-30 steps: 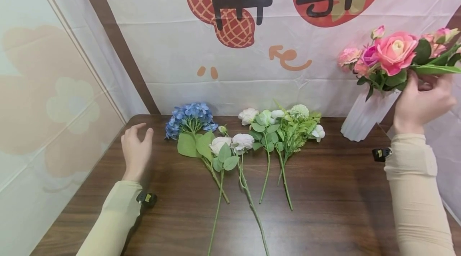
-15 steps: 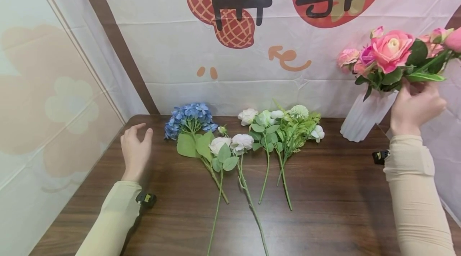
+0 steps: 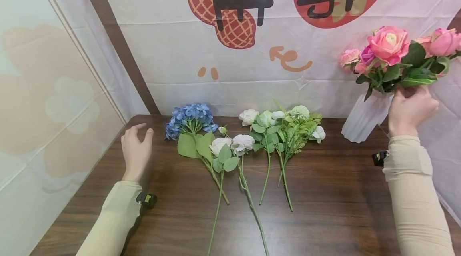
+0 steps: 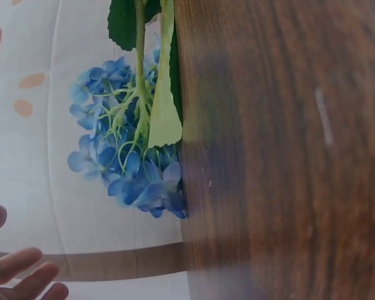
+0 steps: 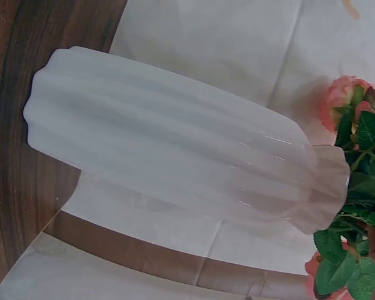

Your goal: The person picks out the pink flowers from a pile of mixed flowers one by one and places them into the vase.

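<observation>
My right hand (image 3: 413, 111) is at the mouth of a white fluted vase (image 3: 366, 119), fingers curled under the leaves and pinching the stem of a pink rose (image 3: 442, 42); leaves hide the stem itself. Other pink roses (image 3: 389, 45) and a purple bloom fill the vase. In the right wrist view the vase (image 5: 169, 137) lies across the picture, its ruffled mouth against green leaves (image 5: 369, 181). My left hand (image 3: 137, 153) rests by the table's left edge, fingers relaxed, with nothing in it. Nearest to it is a blue hydrangea (image 3: 191, 118), also seen in the left wrist view.
Along the middle of the brown wooden table (image 3: 324, 216) lie cream roses (image 3: 220, 145), a white flower (image 3: 243, 143) and a green-white bunch (image 3: 295, 132), their stems pointing toward the front. A printed cloth (image 3: 162, 48) hangs behind the table.
My right hand has moved left and slightly down toward the vase mouth, bringing the pink rose at the right inward. The large rose has shifted a little left. My left hand has stayed still.
</observation>
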Action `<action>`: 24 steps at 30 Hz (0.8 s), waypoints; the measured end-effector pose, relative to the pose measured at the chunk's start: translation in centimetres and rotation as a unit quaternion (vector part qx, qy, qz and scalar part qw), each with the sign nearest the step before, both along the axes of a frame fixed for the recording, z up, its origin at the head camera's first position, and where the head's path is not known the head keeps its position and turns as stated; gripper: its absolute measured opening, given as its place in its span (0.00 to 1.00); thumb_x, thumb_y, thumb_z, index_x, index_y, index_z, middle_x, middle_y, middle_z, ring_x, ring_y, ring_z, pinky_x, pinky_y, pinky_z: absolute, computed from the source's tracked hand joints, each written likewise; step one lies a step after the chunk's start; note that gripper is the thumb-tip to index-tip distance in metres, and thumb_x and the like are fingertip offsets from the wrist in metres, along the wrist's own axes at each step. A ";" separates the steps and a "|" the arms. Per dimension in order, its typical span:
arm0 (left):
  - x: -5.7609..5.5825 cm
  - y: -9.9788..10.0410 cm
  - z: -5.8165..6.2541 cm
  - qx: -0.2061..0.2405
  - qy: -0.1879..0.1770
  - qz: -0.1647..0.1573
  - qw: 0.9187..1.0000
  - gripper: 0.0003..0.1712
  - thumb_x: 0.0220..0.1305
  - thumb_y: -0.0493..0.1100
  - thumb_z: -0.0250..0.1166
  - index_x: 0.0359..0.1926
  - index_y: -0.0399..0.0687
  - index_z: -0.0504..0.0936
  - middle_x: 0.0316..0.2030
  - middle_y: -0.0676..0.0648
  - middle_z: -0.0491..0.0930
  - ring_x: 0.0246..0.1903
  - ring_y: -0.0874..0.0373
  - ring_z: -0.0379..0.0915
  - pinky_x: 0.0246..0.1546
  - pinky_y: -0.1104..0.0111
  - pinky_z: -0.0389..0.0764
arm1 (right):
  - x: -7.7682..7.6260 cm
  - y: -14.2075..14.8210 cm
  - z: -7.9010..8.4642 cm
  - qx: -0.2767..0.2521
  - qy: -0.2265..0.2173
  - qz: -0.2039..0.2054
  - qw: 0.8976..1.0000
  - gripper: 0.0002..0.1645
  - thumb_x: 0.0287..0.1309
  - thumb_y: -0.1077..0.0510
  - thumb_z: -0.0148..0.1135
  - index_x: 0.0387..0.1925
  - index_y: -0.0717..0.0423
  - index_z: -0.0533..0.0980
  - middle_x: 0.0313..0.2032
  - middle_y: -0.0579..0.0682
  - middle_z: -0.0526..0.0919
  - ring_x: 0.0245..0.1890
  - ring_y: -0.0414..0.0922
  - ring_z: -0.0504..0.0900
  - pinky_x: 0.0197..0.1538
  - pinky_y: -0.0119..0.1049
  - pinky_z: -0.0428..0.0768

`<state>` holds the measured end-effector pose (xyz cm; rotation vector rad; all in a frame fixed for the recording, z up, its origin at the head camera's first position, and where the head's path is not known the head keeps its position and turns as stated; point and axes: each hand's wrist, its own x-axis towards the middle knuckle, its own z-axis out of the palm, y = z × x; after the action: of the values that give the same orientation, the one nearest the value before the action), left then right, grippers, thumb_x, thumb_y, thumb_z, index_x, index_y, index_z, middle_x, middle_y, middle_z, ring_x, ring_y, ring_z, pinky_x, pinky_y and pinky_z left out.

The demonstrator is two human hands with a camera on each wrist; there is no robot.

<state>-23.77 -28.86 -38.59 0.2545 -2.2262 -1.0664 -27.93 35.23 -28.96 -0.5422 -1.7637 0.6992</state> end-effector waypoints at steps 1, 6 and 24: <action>0.0 0.0 0.0 0.000 0.000 0.000 1.000 0.23 0.66 0.47 0.56 0.57 0.38 0.75 0.56 0.34 0.73 0.53 0.39 0.61 0.54 0.51 0.60 | -0.1 0.0 -0.1 0.001 -0.006 -0.001 1.000 0.12 0.54 0.49 0.59 0.36 0.47 0.84 0.26 0.49 0.86 0.39 0.62 0.78 0.49 0.50 0.68; 0.0 0.0 0.0 -0.001 -0.006 0.000 1.000 0.23 0.66 0.46 0.56 0.57 0.38 0.75 0.56 0.34 0.73 0.54 0.39 0.61 0.54 0.50 0.60 | -0.3 0.1 -0.5 0.011 -0.026 0.001 1.000 0.17 0.55 0.51 0.56 0.43 0.52 0.83 0.38 0.61 0.86 0.40 0.66 0.77 0.48 0.53 0.67; -0.1 0.2 0.0 -0.003 0.004 -0.005 1.000 0.22 0.66 0.46 0.57 0.56 0.37 0.75 0.56 0.34 0.73 0.54 0.39 0.61 0.55 0.51 0.60 | 0.3 -0.2 -0.9 0.013 -0.023 0.007 1.000 0.22 0.56 0.47 0.59 0.49 0.52 0.80 0.41 0.64 0.84 0.44 0.66 0.78 0.51 0.54 0.69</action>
<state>-23.89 -28.63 -38.63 0.2361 -2.2242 -1.0650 -27.65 35.07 -29.91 -0.5312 -1.8180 0.6773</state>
